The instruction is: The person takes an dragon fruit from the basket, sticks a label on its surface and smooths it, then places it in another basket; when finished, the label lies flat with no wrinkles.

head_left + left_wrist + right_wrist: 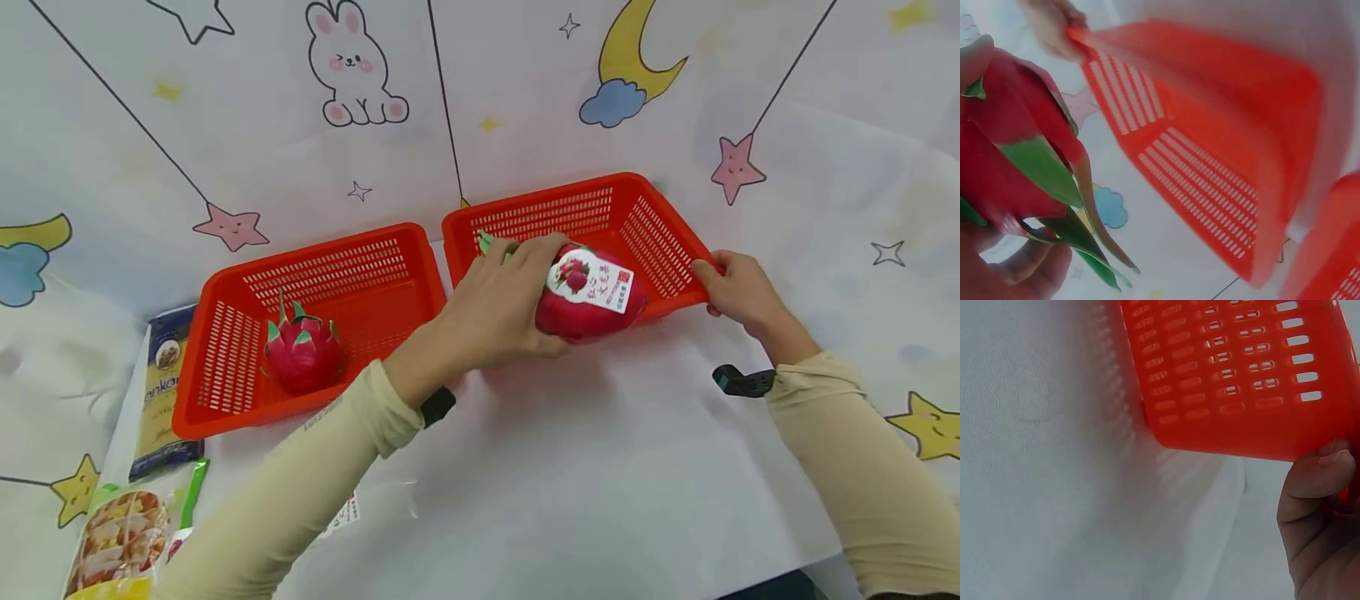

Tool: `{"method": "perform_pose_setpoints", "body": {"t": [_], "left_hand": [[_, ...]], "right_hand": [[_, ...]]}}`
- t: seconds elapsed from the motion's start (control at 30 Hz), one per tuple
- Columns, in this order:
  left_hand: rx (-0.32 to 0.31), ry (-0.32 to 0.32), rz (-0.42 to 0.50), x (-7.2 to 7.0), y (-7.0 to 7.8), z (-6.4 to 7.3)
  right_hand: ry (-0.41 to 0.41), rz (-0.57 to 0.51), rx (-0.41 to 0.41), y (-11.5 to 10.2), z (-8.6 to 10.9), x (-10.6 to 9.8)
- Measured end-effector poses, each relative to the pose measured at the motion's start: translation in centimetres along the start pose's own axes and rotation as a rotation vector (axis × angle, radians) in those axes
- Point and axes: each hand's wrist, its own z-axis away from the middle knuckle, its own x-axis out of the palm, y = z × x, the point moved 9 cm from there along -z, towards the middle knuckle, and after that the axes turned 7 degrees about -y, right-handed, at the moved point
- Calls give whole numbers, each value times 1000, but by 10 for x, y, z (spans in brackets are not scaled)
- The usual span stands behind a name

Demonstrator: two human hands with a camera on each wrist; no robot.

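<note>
My left hand (501,310) grips a dragon fruit (564,321) with a white label, above the front side of the right red basket (517,210). In the left wrist view the dragon fruit (1013,125) shows its green-tipped scales, with fingers (1041,265) curled about it. At that basket's right front corner, my right hand (742,287) pinches the rim between thumb and fingers. The right wrist view shows the slotted basket wall (1235,375) with the right hand (1322,519) at its edge. A second dragon fruit (302,354) sits in the left red basket (300,412).
A blue and gold packet (161,392) lies left of the left basket. Nearer the front left is a clear food bag (123,533). Both baskets stand side by side on the white tabletop (585,492), before a backdrop with printed stars.
</note>
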Motion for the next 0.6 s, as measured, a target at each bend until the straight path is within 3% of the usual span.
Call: {"method": "perform_pose_setpoints", "body": {"t": [0.13, 0.27, 0.47, 0.6], "left_hand": [[-23, -93, -38, 4, 0, -45], [-60, -189, -54, 18, -4, -84], [-117, -272, -72, 43, -15, -130], [-98, -299, -127, 58, -16, -154]], "right_hand": [[-3, -12, 4, 1, 1, -1], [-4, -18, 14, 1, 2, 0], [-12, -30, 24, 2, 3, 2], [-12, -32, 34, 3, 4, -1]]}}
